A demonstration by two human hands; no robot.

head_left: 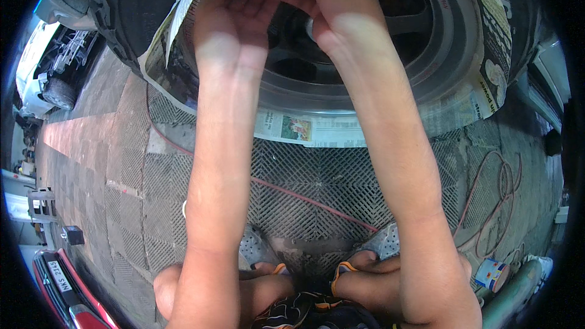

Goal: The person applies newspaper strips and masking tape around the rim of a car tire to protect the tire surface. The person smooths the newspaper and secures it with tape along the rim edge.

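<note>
A dark spoked wheel rim [405, 55] stands in front of me, its tyre [527, 12] masked with printed newspaper sheets [335, 129] tucked around the rim. My left hand [234, 15] is raised before the rim's left part, palm showing and fingers loosely stretched up and to the right. Just right of it, my right hand [329, 0] reaches in with its fingers pointing left. The fingertips of both hands come close together or overlap near the top edge. I see nothing held in either hand.
A thin red hose [304, 198] crosses the grey grid floor mats [311, 167] and coils [503, 189] at the right. A paint tin [491, 274] stands at lower right. The red rear of a car [76, 292] is at lower left; another vehicle [55, 67] stands far left.
</note>
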